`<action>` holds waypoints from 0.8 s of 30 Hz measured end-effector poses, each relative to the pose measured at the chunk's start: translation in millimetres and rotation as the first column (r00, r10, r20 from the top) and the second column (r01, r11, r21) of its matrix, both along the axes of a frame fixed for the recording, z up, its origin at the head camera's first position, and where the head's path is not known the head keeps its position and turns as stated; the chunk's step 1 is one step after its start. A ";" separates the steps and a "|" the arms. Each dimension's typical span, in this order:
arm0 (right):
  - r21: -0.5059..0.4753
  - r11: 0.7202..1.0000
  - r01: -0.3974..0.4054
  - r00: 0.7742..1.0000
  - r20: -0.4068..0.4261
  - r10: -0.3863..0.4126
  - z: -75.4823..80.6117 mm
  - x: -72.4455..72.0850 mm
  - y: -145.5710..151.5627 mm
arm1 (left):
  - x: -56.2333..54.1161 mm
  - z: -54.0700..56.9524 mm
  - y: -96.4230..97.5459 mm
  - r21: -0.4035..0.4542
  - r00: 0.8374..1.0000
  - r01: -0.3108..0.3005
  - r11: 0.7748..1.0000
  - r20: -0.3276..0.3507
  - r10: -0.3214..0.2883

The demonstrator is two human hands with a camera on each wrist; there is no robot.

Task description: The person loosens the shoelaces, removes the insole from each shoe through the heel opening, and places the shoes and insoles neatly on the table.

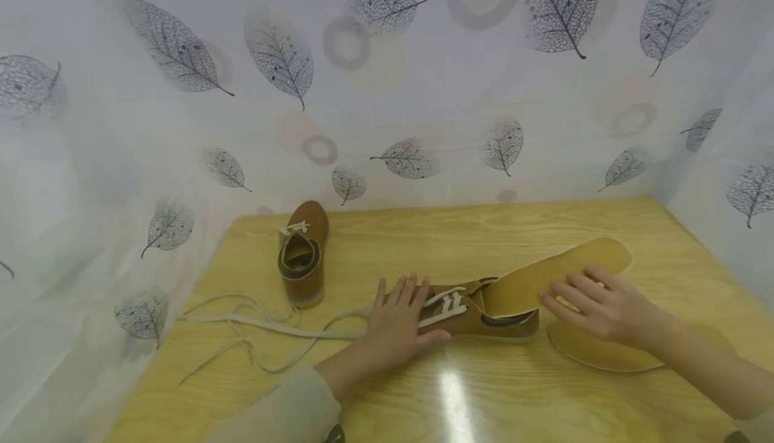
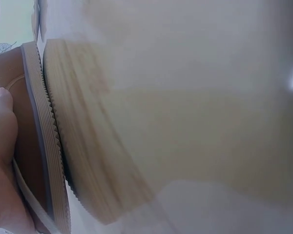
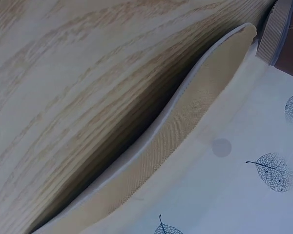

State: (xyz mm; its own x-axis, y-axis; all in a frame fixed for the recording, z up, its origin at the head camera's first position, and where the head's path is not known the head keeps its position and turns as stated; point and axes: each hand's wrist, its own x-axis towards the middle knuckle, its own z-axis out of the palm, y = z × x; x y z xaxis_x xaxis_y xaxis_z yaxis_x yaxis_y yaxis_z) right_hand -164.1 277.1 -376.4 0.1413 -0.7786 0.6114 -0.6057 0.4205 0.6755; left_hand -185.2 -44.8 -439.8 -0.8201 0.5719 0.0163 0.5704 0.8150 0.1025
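Note:
A brown lace-up shoe [image 1: 468,325] lies with its toe to the left and its heel to the right. My left hand [image 1: 396,325] rests over its front part, fingers spread and straight. In the left wrist view, the thumb [image 2: 5,100] lies along the shoe's brown side [image 2: 27,126], above the ribbed sole. A tan insole [image 1: 514,285] sticks up at a slant from the shoe's opening, its far end raised to the right. My right hand [image 1: 605,305] holds this insole by its near edge with bent fingers; the thumb is hidden.
A second insole [image 1: 598,352] lies on the wooden table [image 1: 387,234] beneath my right forearm. The other brown shoe [image 1: 311,228] stands at the back left. Loose pale laces [image 1: 284,330] trail left of my left hand. A leaf-print curtain [image 1: 423,93] hangs behind the table.

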 end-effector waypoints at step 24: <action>0.086 0.996 0.026 0.988 0.151 -0.039 -10.1 -2.1 -13.1 | 1.2 -2.3 0.8 0.013 1.000 -0.013 1.000 -0.003 0.013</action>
State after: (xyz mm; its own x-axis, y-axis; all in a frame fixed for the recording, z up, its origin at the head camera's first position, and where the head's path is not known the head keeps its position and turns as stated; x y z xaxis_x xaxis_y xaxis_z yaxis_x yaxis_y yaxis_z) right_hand -166.1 264.0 -386.5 0.0256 -0.8303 0.5567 -0.6910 0.3877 0.6101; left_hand -184.0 -43.9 -442.0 -0.8272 0.5613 0.0261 0.5604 0.8207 0.1114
